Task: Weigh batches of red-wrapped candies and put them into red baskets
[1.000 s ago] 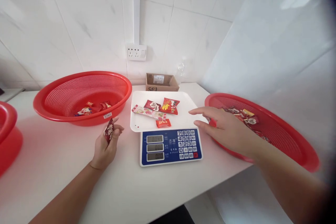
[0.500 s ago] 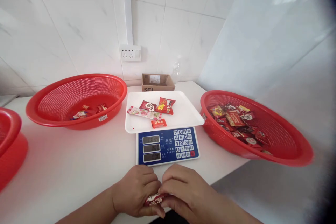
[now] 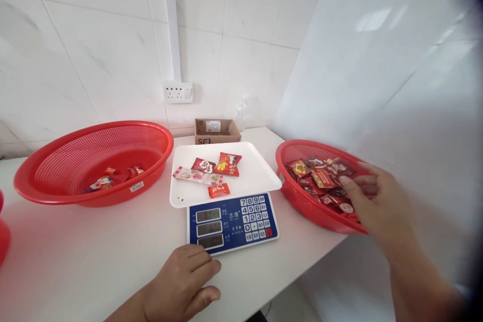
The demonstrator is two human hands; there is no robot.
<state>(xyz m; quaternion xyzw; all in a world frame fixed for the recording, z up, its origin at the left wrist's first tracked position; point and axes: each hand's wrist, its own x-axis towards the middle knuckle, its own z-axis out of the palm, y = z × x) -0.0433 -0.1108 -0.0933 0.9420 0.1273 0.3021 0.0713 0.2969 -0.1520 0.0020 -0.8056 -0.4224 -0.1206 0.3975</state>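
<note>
Left hand [image 3: 183,282] at scale [image 3: 236,224], right hand [image 3: 377,196] over candies [image 3: 323,177] in right basket [image 3: 300,206].
Left fingers curled, can't tell if gripping anything; right thumb and fingers spread apart. Four wrapped sweets [image 3: 204,166] on scale's white tray [image 3: 260,173]; left basket [image 3: 94,146], few sweets inside, beside it; cardboard box [image 3: 222,139] behind.

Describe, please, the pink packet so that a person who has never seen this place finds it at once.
On the white table, look for the blue-fronted scale. On its white tray, the pink packet lies among three red packets; it alone is long, narrow and pale.
</note>
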